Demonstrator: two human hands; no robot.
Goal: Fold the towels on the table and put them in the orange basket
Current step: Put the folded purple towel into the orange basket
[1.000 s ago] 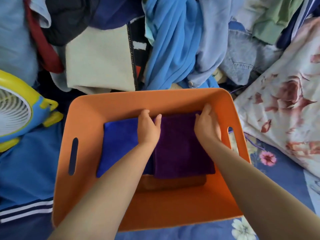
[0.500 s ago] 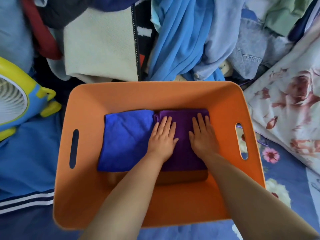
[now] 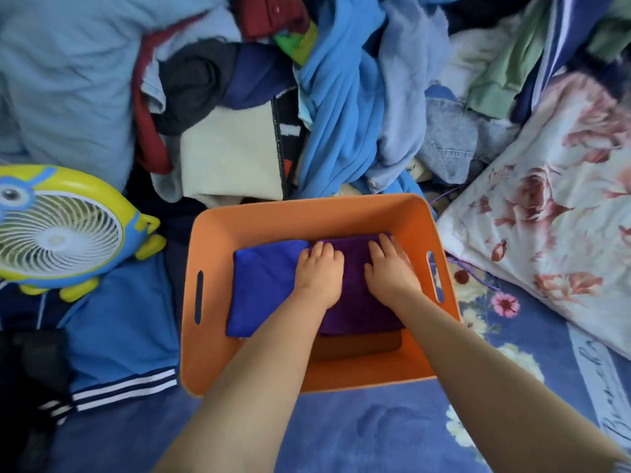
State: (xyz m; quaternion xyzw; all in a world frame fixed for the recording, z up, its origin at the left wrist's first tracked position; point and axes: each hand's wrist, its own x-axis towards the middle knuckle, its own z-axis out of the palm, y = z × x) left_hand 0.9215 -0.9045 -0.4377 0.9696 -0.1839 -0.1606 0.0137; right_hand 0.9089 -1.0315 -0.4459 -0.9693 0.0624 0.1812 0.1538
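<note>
Nearly done, by the look of it: three folded towels already inside the orange basket (image 3: 341,213), lower centre of the frame. Folded blue towel (image 3: 263,285) on the left of the basket floor; folded purple towel (image 3: 355,268) just beside it on the right, edges touching; a brown towel (image 3: 358,346) underneath, only its near edge showing below the purple one.

Left hand (image 3: 319,271) flat on the purple towel near the seam with the blue one, fingers slightly bent at the tips, pressing down, not pinching. Right hand (image 3: 389,268) also laid on the purple towel, fingers together and fairly straight, pressing toward the far right corner. Probably a last smoothing of the top layer.

No loose towel plainly in view outside the basket. Heap of clothes (image 3: 341,97) across the top of the frame; hard to tell whether any towel hides in it. Yellow and blue cartoon fan (image 3: 58,233) at the left edge, floral pillow (image 3: 546,216) at the right, blue flowered sheet (image 3: 375,431) under the basket.

Left to do, judging from this: lift both hands out, check for leftovers.
</note>
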